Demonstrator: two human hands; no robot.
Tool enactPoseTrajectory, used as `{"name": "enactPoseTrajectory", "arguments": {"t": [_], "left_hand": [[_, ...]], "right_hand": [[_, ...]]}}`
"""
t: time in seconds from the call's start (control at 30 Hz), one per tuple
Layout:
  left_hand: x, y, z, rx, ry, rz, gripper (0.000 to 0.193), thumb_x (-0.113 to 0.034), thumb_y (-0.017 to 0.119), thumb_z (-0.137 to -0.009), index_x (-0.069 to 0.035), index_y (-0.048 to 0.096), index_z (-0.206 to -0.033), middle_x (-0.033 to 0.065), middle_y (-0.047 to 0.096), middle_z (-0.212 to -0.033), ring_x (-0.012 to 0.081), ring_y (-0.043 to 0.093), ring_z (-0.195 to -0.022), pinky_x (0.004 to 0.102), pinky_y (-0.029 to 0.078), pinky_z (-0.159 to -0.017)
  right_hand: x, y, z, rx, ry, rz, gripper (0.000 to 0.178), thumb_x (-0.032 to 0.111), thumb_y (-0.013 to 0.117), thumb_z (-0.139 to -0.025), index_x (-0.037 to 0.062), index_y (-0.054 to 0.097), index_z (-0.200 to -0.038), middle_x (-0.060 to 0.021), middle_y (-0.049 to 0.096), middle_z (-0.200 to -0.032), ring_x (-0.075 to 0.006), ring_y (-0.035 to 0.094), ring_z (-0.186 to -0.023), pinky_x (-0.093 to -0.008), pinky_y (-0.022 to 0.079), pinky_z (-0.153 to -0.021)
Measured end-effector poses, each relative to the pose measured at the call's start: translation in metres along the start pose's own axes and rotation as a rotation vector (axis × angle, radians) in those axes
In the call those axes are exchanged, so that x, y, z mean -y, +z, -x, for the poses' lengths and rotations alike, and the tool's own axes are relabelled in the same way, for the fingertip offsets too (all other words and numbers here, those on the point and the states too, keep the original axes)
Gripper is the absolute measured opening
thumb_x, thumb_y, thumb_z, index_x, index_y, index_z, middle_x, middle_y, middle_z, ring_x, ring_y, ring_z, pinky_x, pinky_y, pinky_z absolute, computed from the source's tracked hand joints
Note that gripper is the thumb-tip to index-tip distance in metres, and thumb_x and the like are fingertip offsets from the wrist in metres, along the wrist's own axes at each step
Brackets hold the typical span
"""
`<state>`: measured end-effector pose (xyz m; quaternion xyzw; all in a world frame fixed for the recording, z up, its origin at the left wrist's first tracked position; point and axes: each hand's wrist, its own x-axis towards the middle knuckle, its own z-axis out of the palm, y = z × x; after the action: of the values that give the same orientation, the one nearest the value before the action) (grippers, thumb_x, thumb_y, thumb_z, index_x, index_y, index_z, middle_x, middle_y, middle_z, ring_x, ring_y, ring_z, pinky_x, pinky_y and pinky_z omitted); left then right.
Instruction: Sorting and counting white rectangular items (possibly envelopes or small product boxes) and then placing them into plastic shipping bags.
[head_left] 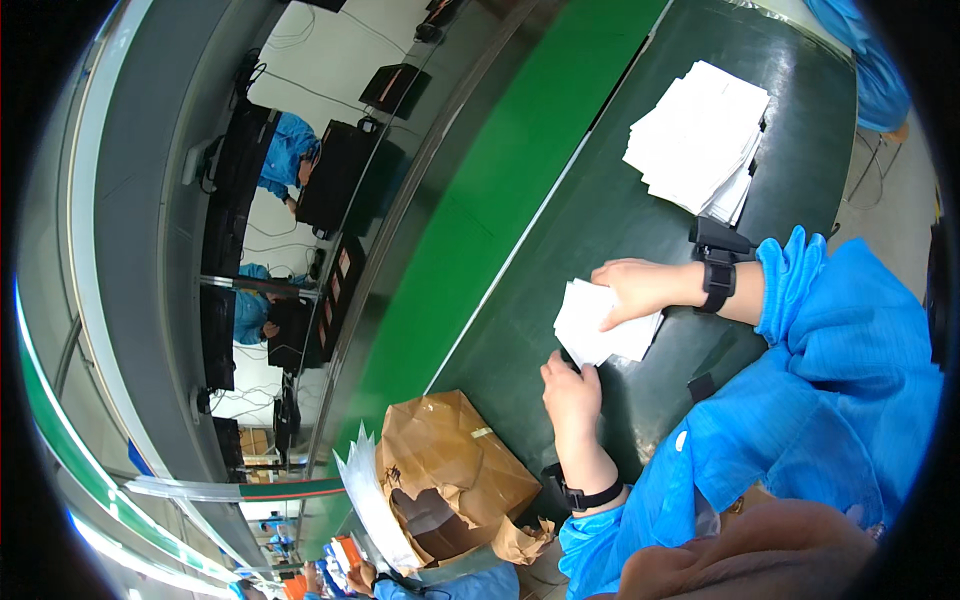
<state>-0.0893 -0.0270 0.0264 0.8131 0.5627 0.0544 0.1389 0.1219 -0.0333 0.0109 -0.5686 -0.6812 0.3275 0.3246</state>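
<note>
A small stack of white paper sheets [592, 325], slightly fanned, lies on the dark green table mat. My right hand [640, 288] is closed on it, thumb across the top and fingers along the far edge. Against the stack's near corner rests my left hand [573, 400], thumb and forefinger apart, with nothing plainly held between them. Both wrists wear black straps, and blue sleeves cover my forearms. A larger uneven pile of white sheets [695, 135] sits farther along the mat, beyond my right hand.
A torn-open brown paper package [450, 460] stands left of my left hand, white sheets [372, 495] beside it. A bright green conveyor belt [500, 190] runs along the table's far side. Across it, people in blue work near black equipment [338, 175]. Another blue-clothed person [870, 65] is at upper right.
</note>
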Motion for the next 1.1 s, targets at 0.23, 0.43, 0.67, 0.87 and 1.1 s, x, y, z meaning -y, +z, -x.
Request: {"name": "enactPoseTrajectory", "arguments": {"t": [0.23,0.43,0.67,0.87,1.1], "left_hand": [[-0.011,0.0,-0.01,0.083,-0.031,0.344,0.046,-0.009,0.051,-0.076,0.006,0.042,-0.119,0.017,0.056,-0.1,0.0267,0.058,-0.088,0.0356,0.045,-0.08],[-0.006,0.009,-0.006,0.101,0.046,0.469,0.048,-0.001,0.047,-0.073,0.005,0.042,-0.12,0.0201,0.056,-0.107,0.0254,0.058,-0.093,0.0333,0.046,-0.08],[-0.017,-0.011,0.016,0.143,0.055,0.166,0.049,-0.006,0.049,-0.072,0.005,0.042,-0.12,0.0202,0.048,-0.114,0.0288,0.054,-0.1,0.0375,0.045,-0.084],[-0.039,-0.005,0.056,0.229,-0.081,-0.077,0.069,-0.029,0.063,-0.072,0.006,0.032,-0.123,0.0254,0.041,-0.117,0.0388,0.051,-0.101,0.0423,0.045,-0.083],[-0.033,0.016,0.072,0.178,-0.081,0.992,0.078,-0.013,0.057,-0.082,0.004,0.003,-0.135,0.0227,0.024,-0.133,0.0318,0.03,-0.125,0.0379,0.032,-0.098]], "right_hand": [[0.008,0.0,0.005,0.151,-0.028,0.169,0.056,0.035,0.07,-0.064,-0.0028,0.058,-0.103,-0.0193,0.049,-0.119,-0.0313,0.049,-0.108,-0.0342,0.04,-0.091],[-0.002,0.002,0.023,0.222,-0.025,0.075,0.057,0.037,0.07,-0.064,-0.0044,0.058,-0.101,-0.0202,0.052,-0.115,-0.032,0.053,-0.102,-0.0361,0.043,-0.085],[-0.018,0.013,0.036,0.101,-0.105,0.105,0.051,0.04,0.07,-0.063,-0.0007,0.061,-0.092,-0.0193,0.061,-0.093,-0.0343,0.057,-0.09,-0.039,0.046,-0.079],[-0.009,0.005,0.045,0.113,-0.046,0.089,0.049,0.038,0.07,-0.063,-0.0012,0.06,-0.09,-0.0195,0.059,-0.091,-0.0356,0.057,-0.087,-0.0409,0.045,-0.077],[0.008,0.001,0.038,0.089,-0.056,0.074,0.049,0.039,0.07,-0.063,-0.0032,0.06,-0.085,-0.0201,0.059,-0.085,-0.0364,0.058,-0.082,-0.0405,0.046,-0.075]]}}
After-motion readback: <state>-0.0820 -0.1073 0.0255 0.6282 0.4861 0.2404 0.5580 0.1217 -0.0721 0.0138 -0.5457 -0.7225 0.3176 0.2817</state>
